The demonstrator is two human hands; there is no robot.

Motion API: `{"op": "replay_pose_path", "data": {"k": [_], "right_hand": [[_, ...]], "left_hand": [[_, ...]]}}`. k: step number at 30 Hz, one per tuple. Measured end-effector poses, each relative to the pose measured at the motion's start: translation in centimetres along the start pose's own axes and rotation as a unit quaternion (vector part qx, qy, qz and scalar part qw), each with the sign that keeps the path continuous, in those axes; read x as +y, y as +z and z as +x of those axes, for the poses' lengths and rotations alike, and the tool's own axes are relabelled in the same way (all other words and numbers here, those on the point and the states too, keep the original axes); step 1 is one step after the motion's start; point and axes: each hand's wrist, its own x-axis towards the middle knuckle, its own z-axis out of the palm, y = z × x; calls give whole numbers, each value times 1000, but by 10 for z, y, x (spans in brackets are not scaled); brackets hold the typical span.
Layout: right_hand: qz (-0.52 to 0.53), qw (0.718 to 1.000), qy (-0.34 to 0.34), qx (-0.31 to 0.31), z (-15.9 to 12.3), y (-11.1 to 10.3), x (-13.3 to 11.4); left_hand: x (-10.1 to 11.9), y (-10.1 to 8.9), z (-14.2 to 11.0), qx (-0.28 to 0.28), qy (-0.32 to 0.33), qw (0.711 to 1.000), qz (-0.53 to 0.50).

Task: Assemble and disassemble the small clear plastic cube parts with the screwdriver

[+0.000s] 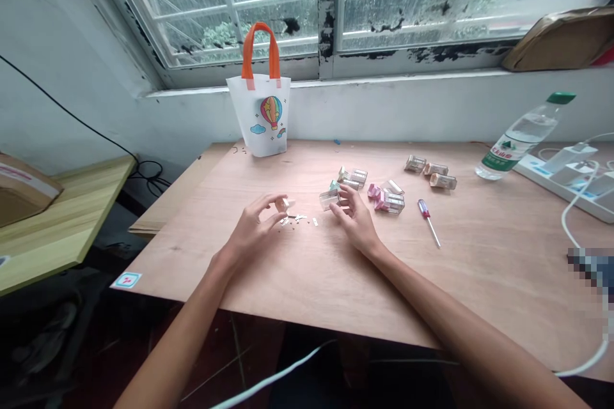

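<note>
My left hand [257,222] pinches a small cream-coloured piece [282,204], seemingly a pencil sharpener part, between thumb and fingers. Just below it on the table lie several small metal blades [300,217] and tiny dark screws. In my right hand [355,220] is a clear plastic sharpener case [328,200], held by thumb and fingertips. Behind that hand sit pale green and cream sharpeners [357,176] with clear cases, partly hidden. Pink sharpeners [391,202] lie right beside it. Farther right is a screwdriver [428,222] with a red and purple handle.
Several brownish sharpeners [442,181] lie at the back right. A water bottle [514,142] with a green cap stands by a white power strip [566,182] with cables. A white bag [259,118] with orange handles stands at the back left, under the window.
</note>
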Motion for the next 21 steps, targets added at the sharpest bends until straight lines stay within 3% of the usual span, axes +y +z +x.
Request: {"op": "replay_pose_path", "data": {"k": [3,5,7,10,14,17,21], "right_hand": [[18,1000,21,3,1,0,4],[19,999,21,-16,1,0,5],[3,999,7,-48,0,1,4],[-40,994,-36,-90,-3,2,1],[-90,985,-127,-67,-4,4,-1],[-126,975,-154,-103,-1,6,0],[-160,965,-161,-127,2,8,2]], "left_hand": [[-3,-2,-5,4,23,999,36],[-5,-2,-6,38,13,998,44],[-6,-2,-7,26,15,998,58],[-8,0,-8,-7,34,996,76],[-7,3,-10,16,58,995,76],[-5,5,-9,52,63,993,87],[-9,9,-7,-1,85,988,127]]}}
